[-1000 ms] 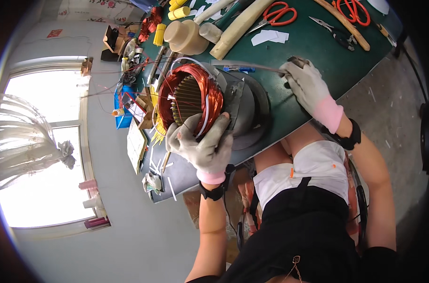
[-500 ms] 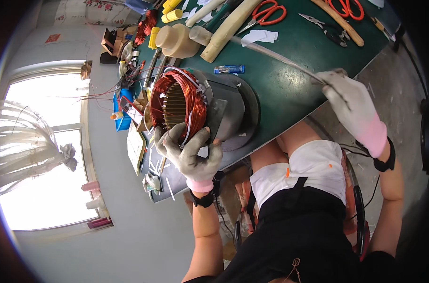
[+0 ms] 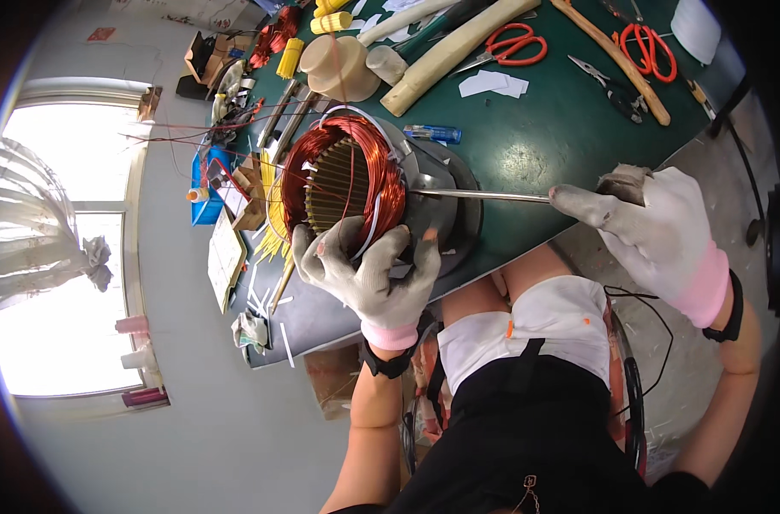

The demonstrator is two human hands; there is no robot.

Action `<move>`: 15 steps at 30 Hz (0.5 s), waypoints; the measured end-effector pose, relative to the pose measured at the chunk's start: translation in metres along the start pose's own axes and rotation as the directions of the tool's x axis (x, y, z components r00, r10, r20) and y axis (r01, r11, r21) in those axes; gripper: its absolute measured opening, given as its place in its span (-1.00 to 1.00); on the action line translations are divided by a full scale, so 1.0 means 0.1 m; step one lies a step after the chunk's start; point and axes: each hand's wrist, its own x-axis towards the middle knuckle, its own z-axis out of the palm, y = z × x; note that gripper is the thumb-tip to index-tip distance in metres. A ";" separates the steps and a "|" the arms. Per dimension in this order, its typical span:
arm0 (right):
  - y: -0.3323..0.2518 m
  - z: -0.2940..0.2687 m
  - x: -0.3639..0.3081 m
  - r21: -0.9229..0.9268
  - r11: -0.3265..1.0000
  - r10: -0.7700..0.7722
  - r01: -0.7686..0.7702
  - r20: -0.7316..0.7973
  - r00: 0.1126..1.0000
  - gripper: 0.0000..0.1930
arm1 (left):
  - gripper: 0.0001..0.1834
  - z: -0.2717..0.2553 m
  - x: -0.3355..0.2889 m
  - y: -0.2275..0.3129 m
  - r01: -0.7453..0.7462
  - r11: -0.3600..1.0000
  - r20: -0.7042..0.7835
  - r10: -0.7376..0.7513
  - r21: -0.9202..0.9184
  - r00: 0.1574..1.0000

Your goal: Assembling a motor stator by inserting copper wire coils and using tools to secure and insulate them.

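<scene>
The right hand (image 3: 664, 236) has drawn back from the table (image 3: 527, 154) toward the body over the last second, pulling a long thin metal rod (image 3: 480, 195) out to the side. A second ago that hand sat up on the green mat; now it is off the table edge, above the lap. The rod's far tip is near the stator (image 3: 347, 184), which suggests a stroke through or along the winding is ending or being reset.

The right hand, gloved in white with a pink cuff, is closed round the rod's near end, forefinger stretched along it. The left hand (image 3: 369, 274), gloved the same, is spread wide and cupped over the stator's near rim, fingers (image 3: 309, 253) pressing the copper coil (image 3: 386, 176), thumb out to the right. It grips nothing small; it steadies.

The stator lies on its side at the table's near edge on a round grey base (image 3: 459, 214), bore facing the window side, and has turned slightly since the earlier views. Farther off lie a blue pen (image 3: 437, 134), a pale wooden stick (image 3: 450, 51), red scissors (image 3: 514, 47), pliers (image 3: 609, 86) and a tape roll (image 3: 339, 67).
</scene>
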 end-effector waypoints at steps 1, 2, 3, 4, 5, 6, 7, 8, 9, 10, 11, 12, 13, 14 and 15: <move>-0.02 -0.05 0.05 -0.002 1.000 -0.010 0.010 0.006 1.000 -0.52 | -0.68 0.00 0.00 0.00 -0.006 1.000 0.001 0.006 0.017 1.000; -0.04 -0.09 0.10 -0.055 0.998 -0.030 0.032 0.044 0.999 -0.52 | -0.71 0.00 -0.01 -0.01 0.004 1.000 -0.008 -0.004 0.016 1.000; -0.07 -0.13 0.14 -0.113 0.992 -0.044 0.053 0.083 0.996 -0.51 | -0.71 -0.01 0.00 -0.01 0.014 1.000 -0.015 -0.014 0.013 1.000; -0.09 -0.17 0.20 -0.118 0.991 -0.052 0.063 0.092 0.994 -0.51 | -0.70 -0.03 0.02 0.00 0.005 1.000 0.003 -0.005 0.015 1.000; -0.12 -0.19 0.26 -0.154 0.983 -0.079 0.096 0.109 0.991 -0.52 | -0.70 -0.04 0.03 0.01 -0.004 1.000 0.020 0.003 0.019 1.000; -0.15 -0.21 0.31 -0.195 0.972 -0.105 0.129 0.128 0.986 -0.53 | -0.70 -0.03 0.04 0.02 0.009 1.000 0.009 -0.009 0.015 1.000; -0.17 -0.22 0.35 -0.203 0.969 -0.115 0.142 0.139 0.984 -0.53 | -0.71 -0.01 0.05 0.03 0.018 1.000 0.005 -0.018 0.024 1.000; -0.20 -0.22 0.38 -0.146 0.986 -0.050 0.076 0.174 0.983 -0.55 | -0.71 0.01 0.05 0.04 0.028 0.999 0.000 -0.028 0.032 1.000; -0.19 -0.17 0.43 -0.080 0.997 -0.001 0.019 0.214 0.977 -0.57 | -0.71 0.03 0.06 0.03 0.050 0.998 -0.015 -0.049 0.046 0.999; -0.04 0.14 0.28 0.027 0.998 -0.057 0.055 0.090 0.994 -0.62 | -0.72 0.05 0.06 0.03 0.025 0.998 -0.020 -0.024 0.062 1.000; 0.03 0.24 0.14 0.145 0.982 0.091 -0.118 0.181 0.979 -0.63 | -0.72 0.07 0.07 0.04 -0.005 0.998 -0.025 0.006 0.056 1.000; 0.04 0.28 0.13 0.231 0.962 0.115 -0.144 0.136 0.984 -0.63 | -0.72 0.10 0.09 0.09 0.008 0.999 -0.015 -0.007 0.035 1.000; 0.02 0.27 0.22 0.329 0.932 0.125 -0.152 0.103 0.987 -0.63 | -0.72 0.09 0.11 0.11 0.041 0.998 -0.038 -0.039 0.051 0.999; 0.04 0.11 0.34 0.274 0.957 0.057 -0.098 0.152 0.987 -0.65 | -0.73 0.09 0.16 0.11 0.028 0.998 -0.031 -0.026 0.062 0.999; -0.03 -0.03 0.51 0.219 0.974 0.013 -0.058 0.199 0.980 -0.66 | -0.73 0.08 0.18 0.07 0.003 0.998 -0.013 -0.002 0.060 1.000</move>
